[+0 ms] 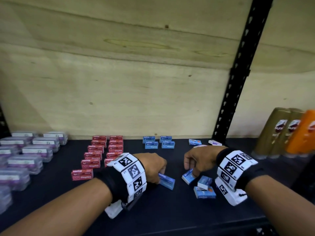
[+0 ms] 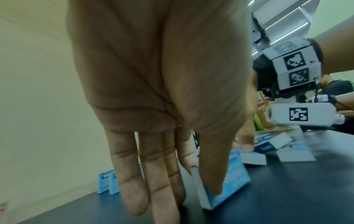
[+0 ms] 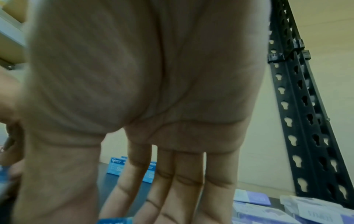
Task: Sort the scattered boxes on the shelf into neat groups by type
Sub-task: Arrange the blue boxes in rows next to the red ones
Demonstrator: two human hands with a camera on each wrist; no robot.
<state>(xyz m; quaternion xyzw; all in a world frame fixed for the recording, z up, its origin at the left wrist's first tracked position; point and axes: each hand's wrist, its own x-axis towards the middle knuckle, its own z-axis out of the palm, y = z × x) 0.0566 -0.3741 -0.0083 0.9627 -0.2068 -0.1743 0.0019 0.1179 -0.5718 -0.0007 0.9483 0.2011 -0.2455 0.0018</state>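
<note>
Two blue staple boxes are in my hands on the dark shelf (image 1: 153, 215). My left hand (image 1: 161, 175) pinches one blue box (image 1: 169, 181); in the left wrist view the thumb lies on its blue face (image 2: 236, 177) and the index finger sits behind its white edge. My right hand (image 1: 190, 170) curls over a second blue box (image 1: 187, 178), whose top edge (image 3: 114, 221) shows low in the right wrist view. Two more loose blue boxes (image 1: 204, 188) lie just right of it. Sorted blue boxes (image 1: 158, 142) stand at the back, and red boxes (image 1: 100, 152) sit in two columns.
Clear cases with purple contents (image 1: 25, 154) fill the left end. Two stray boxes (image 1: 195, 142) (image 1: 215, 142) lie near the back right. A black slotted upright (image 1: 237, 82) rises there, with bottles (image 1: 286, 133) beyond it. A plywood wall (image 1: 119, 82) backs the shelf.
</note>
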